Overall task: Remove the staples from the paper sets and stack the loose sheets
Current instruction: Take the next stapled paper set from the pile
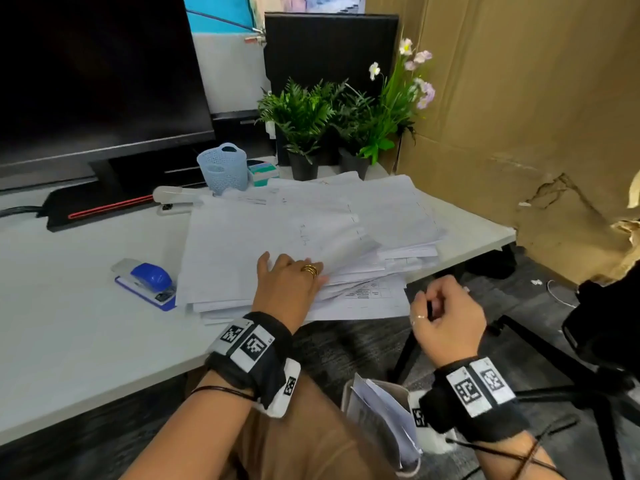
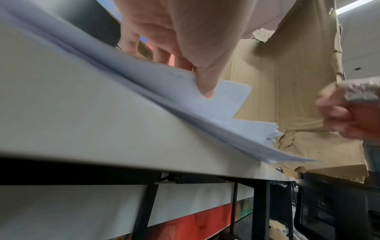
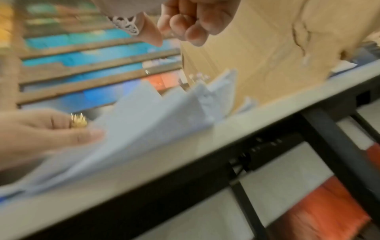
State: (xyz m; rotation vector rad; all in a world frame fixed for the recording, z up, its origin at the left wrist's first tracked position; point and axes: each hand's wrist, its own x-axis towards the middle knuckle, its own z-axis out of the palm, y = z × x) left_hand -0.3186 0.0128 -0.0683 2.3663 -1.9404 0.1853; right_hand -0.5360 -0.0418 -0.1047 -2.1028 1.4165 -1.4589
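The white table [image 1: 69,323] carries a broad, untidy heap of paper sets [image 1: 287,237], which is fanned across its near right corner with several sheet edges overhanging the rim, probably so that corners can be reached from the seat. The sheets are white, mostly blank or faintly printed, with one gridded page exposed at the bottom near edge; no staple can be made out in any view. The pile is pinned by the left hand [image 1: 289,282], laid flat on its near edge with fingers extended and, in the left wrist view, the thumb [image 2: 205,87] pressed down onto a sheet corner, seemingly to stop the stack sliding. The right hand [image 1: 446,317] is held off the table's edge, clear of the paper, with fingers curled toward the thumb; whether something small such as a pulled staple is pinched there cannot be told, the right wrist view being blurred. A blue stapler [image 1: 149,282] lies just left of the pile, untouched.
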